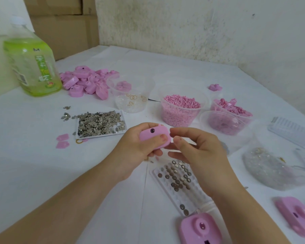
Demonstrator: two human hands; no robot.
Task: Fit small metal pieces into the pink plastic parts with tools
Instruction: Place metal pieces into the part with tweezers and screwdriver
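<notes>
1. The left hand grips a pink part above the table, thumb on its near face and fingers curled behind it. A dark round hole shows in the face turned up.
2. The right hand is just right of the part, fingers curled, with thumb and forefinger drawn close together at the part's right end. Whether they pinch anything is too small to tell.
3. Metal pieces lie heaped in a white tray to the left beyond the hands, with a few loose ones on the table at its far left corner.
4. Round metal discs sit in a white pocketed strip below the right hand.
5. A pile of pink parts lies at the far left, beside a green bottle.
6. A clear tub near the pile holds small rings. To its right, a tub is full of pink pellets, and two further tubs hold pink bits.
7. Two pink housings lie at the near right edge, and two flat pink bits lie left of the tray.
8. A clear bag lies at the right.
</notes>
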